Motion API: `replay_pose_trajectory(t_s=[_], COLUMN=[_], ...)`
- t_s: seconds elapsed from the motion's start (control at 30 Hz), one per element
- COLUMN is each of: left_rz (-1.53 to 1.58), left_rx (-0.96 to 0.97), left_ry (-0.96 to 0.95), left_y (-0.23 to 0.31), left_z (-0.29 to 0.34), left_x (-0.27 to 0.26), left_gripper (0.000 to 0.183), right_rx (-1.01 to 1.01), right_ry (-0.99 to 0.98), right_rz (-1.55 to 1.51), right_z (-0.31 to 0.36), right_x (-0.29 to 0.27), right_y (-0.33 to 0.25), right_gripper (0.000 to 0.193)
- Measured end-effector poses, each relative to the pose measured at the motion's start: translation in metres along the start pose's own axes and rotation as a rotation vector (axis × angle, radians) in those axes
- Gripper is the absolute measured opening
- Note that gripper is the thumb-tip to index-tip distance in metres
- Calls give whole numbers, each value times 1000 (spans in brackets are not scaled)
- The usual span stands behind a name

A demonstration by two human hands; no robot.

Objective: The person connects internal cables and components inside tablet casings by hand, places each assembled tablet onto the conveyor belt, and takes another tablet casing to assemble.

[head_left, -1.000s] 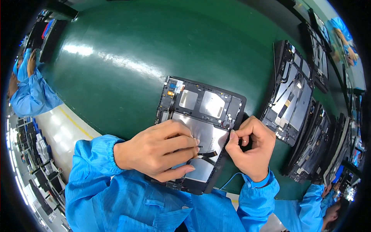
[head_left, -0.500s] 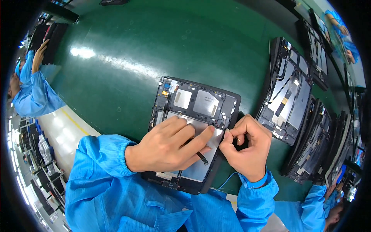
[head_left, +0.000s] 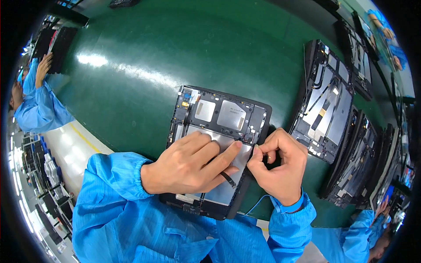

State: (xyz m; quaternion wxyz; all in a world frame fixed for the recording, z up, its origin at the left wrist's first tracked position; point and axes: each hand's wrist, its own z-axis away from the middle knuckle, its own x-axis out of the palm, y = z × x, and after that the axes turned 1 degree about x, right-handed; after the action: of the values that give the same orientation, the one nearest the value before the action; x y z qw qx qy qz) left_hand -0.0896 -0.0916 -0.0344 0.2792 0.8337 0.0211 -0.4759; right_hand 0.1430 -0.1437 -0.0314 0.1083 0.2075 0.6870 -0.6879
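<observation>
An opened tablet (head_left: 240,101), black-framed with silver plates inside, lies tilted on the green table before me. My left hand (head_left: 188,164) rests across its middle, the index finger stretched to the right edge of the large silver plate and the other fingers partly bent. Below that hand a short black flex cable (head_left: 228,179) pokes out. At the tablet's right edge my right hand (head_left: 280,164) is closed in a pinch, thumb against index finger, close to the left index fingertip. Whatever lies in the pinch is too small or hidden. A blue wrist strap (head_left: 294,207) circles my right wrist.
Another opened tablet (head_left: 326,103) lies to the right, with stacked tablet units (head_left: 351,162) nearer me and more units (head_left: 357,57) beyond. A dark object (head_left: 123,3) sits at the far edge. People in blue work at left (head_left: 41,103) and lower right (head_left: 351,232).
The tablet and both hands appear shifted very slightly left in the picture, as does the rest of the scene. The hands keep nearly the same pose on the tablet.
</observation>
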Motion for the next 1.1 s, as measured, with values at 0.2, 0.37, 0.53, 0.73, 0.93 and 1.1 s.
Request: replay_pose_trajectory(t_s=[0.2,0.37,0.53,0.73,0.93,1.1], left_rz=[-28,15,28,2,-85,-72], left_rx=[1,-5,-2,20,147,194], left_ry=[-40,-25,-31,-63,9,3], left_y=[3,-1,-1,-3,-8,-13], left_z=[0,0,-4,-9,-13,-11], left_x=[-7,-4,-6,-3,-4,-2], left_gripper=[61,62,59,54,50,45], right_rx=[-6,7,-16,-71,-124,-75], right_ry=[1,1,12,18,1,11], right_rz=[-12,-19,-25,6,106,136], right_z=[-1,-2,-2,-11,-25,-26], right_x=[1,2,3,4,8,9], right_y=[1,-2,-4,-14,-15,-17], right_gripper=[22,22,19,14,11,10])
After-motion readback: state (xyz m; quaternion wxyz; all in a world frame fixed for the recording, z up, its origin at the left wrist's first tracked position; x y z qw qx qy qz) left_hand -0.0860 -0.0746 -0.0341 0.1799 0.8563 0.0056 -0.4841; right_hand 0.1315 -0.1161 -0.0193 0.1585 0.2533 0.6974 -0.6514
